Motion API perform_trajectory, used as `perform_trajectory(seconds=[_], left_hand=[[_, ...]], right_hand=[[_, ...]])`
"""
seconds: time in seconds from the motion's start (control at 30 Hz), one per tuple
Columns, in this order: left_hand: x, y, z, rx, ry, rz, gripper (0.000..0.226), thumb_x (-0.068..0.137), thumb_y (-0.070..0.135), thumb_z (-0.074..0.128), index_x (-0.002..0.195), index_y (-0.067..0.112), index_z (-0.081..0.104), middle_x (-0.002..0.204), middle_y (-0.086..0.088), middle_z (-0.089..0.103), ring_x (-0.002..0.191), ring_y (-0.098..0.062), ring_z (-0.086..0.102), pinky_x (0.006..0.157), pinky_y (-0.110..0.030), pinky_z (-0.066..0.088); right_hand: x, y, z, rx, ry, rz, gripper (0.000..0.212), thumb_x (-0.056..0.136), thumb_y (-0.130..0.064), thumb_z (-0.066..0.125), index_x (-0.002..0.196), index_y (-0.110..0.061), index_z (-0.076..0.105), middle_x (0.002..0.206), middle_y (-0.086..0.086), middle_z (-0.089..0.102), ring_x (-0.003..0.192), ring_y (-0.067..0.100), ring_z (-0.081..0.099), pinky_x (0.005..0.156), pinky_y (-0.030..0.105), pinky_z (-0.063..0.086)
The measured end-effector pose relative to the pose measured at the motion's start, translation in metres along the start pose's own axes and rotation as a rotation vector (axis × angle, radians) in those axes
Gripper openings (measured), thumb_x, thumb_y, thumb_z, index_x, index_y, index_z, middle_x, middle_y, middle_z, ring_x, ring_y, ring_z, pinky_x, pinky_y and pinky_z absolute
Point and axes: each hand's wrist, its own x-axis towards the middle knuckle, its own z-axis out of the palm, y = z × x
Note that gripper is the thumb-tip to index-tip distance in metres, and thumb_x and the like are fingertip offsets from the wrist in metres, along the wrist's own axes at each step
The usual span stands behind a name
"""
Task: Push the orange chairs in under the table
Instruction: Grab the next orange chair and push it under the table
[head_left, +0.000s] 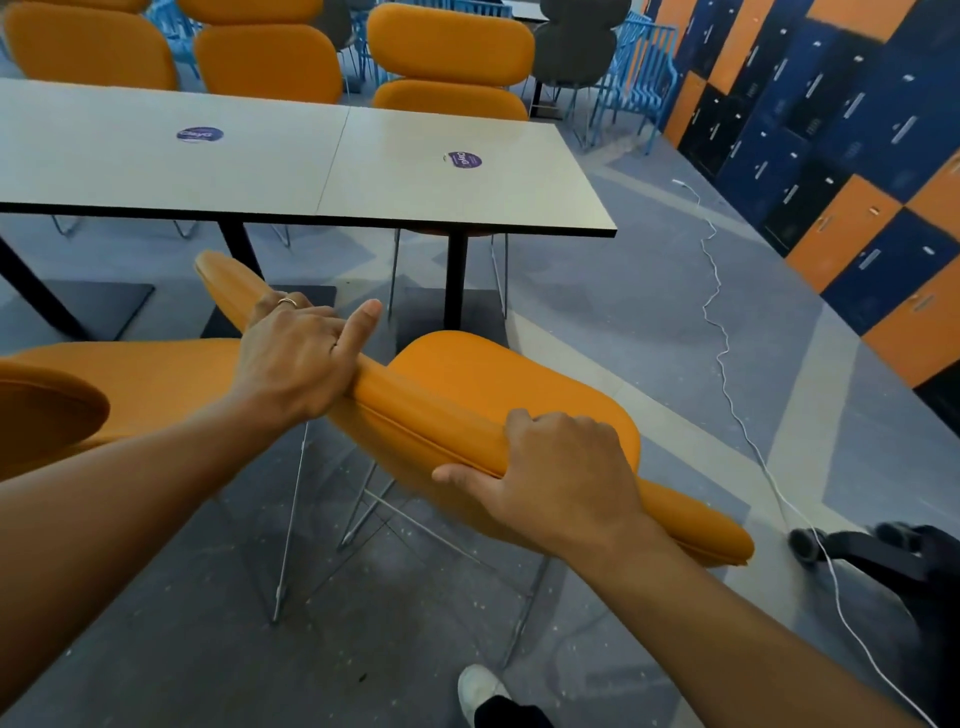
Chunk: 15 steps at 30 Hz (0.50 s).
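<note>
- Orange chair stands on the floor just in front of the desk, at the near edge twd its right end. The backrest runs diagonally, so it's turned at an angle to the desk edge. Seat is still outside the edge, not under.
- Left hand grips the top of the backrest twd its far-left end. Fingers curl over the far side, thumb sticks out straight, ring on one finger.
- Right hand grips the same top edge further right, fingers curled over and thumb on the near side.
- Second orange chair sits just beside it on the left, also outside the desk.
- Three more orange chairs line the desk's far side.
- Desk top has two round purple stickers.
- White cable snakes across the floor on the right, w/ orange & blue lockers beyond.
- White shoe at the bottom edge.
</note>
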Motion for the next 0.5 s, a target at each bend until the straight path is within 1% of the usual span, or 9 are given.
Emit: perform_trajectory(seconds=[0.1,0.2,0.3,0.43,0.5], left_hand=[[-0.012,0.000,-0.003,0.022,0.003,-0.024,0.065,0.100,0.057,0.011,0.050,0.032,0.045,0.064,0.006,0.052,0.089,-0.024,0.054,0.101,-0.042,0.028],[-0.025,0.001,-0.008,0.040,-0.005,-0.045,0.065,0.099,0.059,0.008,0.053,0.034,0.047,0.066,0.007,0.055,0.090,-0.022,0.054,0.104,-0.042,0.025],[-0.040,0.005,-0.014,0.045,-0.008,-0.064,0.066,0.099,0.059,0.007,0.055,0.034,0.049,0.067,0.007,0.057,0.093,-0.022,0.054,0.103,-0.042,0.025],[-0.054,0.016,-0.019,0.074,-0.009,-0.093,0.075,0.100,0.058,0.008,0.063,0.026,0.066,0.067,0.009,0.055,0.091,-0.022,0.054,0.097,-0.043,0.026],[-0.058,0.023,-0.018,0.088,-0.008,-0.108,0.078,0.100,0.058,0.009,0.064,0.024,0.069,0.066,0.009,0.055,0.090,-0.022,0.054,0.096,-0.043,0.026]], right_hand=[[-0.004,0.002,0.002,0.016,0.024,-0.037,0.078,0.076,-0.093,0.025,0.084,-0.022,0.057,0.073,-0.002,0.056,0.069,0.018,0.059,0.068,0.034,0.053],[-0.009,0.005,0.003,0.031,0.034,-0.073,0.083,0.073,-0.094,0.021,0.086,-0.023,0.060,0.077,-0.002,0.063,0.070,0.015,0.060,0.071,0.036,0.055],[-0.013,0.011,0.005,0.018,0.053,-0.116,0.088,0.071,-0.096,0.015,0.085,-0.023,0.062,0.076,-0.003,0.064,0.068,0.015,0.059,0.069,0.036,0.055],[-0.017,0.024,0.008,0.025,0.094,-0.153,0.087,0.070,-0.098,0.014,0.078,-0.024,0.060,0.068,-0.005,0.061,0.060,0.012,0.054,0.064,0.035,0.053],[-0.018,0.032,0.009,0.036,0.119,-0.161,0.086,0.070,-0.099,0.016,0.072,-0.024,0.057,0.064,-0.006,0.058,0.057,0.012,0.052,0.062,0.034,0.052]])
